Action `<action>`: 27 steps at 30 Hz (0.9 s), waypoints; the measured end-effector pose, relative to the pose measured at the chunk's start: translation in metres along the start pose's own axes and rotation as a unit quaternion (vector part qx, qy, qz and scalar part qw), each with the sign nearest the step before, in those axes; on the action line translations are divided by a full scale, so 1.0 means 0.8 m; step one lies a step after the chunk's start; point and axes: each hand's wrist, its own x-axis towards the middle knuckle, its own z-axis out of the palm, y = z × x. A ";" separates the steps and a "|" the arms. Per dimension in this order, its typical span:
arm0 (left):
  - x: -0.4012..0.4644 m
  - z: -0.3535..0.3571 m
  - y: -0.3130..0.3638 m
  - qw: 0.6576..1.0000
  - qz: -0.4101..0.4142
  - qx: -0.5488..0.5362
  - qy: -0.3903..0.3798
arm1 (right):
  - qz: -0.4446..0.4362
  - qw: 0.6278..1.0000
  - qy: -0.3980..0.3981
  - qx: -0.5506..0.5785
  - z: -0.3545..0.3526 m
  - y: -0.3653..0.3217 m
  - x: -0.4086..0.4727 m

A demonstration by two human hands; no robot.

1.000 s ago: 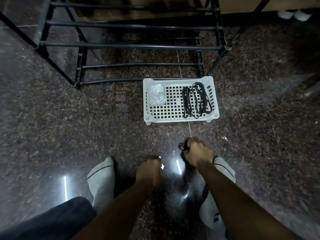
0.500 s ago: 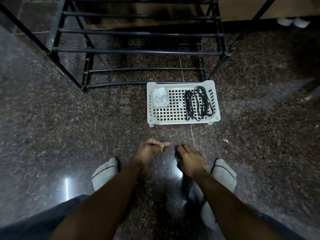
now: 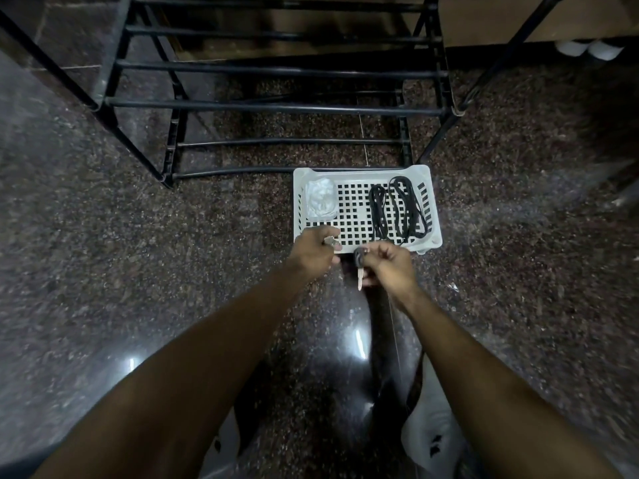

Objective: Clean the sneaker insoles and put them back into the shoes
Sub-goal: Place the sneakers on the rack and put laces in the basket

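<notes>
- Both hands moved forward from between the feet to the near rim of the white basket [image 3: 436, 216] since the earlier frames.
- Left hand [image 3: 313, 252] curled over the rim, pinching a small object too blurred to identify.
- Right hand [image 3: 390, 267] curled around a small dark item [image 3: 359, 259] with a pale strip hanging below; identity uncertain.
- Inside the basket: black laces [image 3: 397, 210] at right, crumpled white wad [image 3: 321, 198] at left.
- Black rack [image 3: 276, 107] beyond, on the speckled floor [image 3: 173, 254].
- Sneaker [image 3: 428, 440] low between the forearms; insoles not visible.
- Likely still setting small parts aside; cleaning apparently not begun.
</notes>
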 end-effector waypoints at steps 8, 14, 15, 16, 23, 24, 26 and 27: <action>0.045 0.018 0.009 0.961 0.093 0.238 0.109 | 0.041 0.991 0.058 -0.115 -0.004 -0.054 0.105; 0.044 0.024 0.000 0.925 0.097 0.336 0.149 | 0.007 0.973 0.060 -0.222 0.003 -0.032 0.125; 0.043 0.024 -0.001 0.914 0.098 0.365 0.147 | -0.021 0.962 0.070 -0.264 0.002 -0.031 0.119; 0.043 0.023 -0.002 0.905 0.099 0.388 0.144 | -0.053 0.945 0.079 -0.312 0.002 -0.030 0.112; 0.047 0.023 -0.001 0.860 0.096 0.488 0.117 | -0.132 0.862 0.001 -0.490 0.002 -0.026 0.092; 0.048 0.023 -0.001 0.850 0.095 0.506 0.116 | -0.136 0.853 0.000 -0.504 0.002 -0.027 0.092; 0.051 0.024 -0.001 0.833 0.091 0.535 0.108 | -0.147 0.836 0.011 -0.528 0.004 -0.028 0.091; 0.052 0.025 0.000 0.825 0.087 0.549 0.105 | -0.153 0.830 0.017 -0.536 0.005 -0.028 0.092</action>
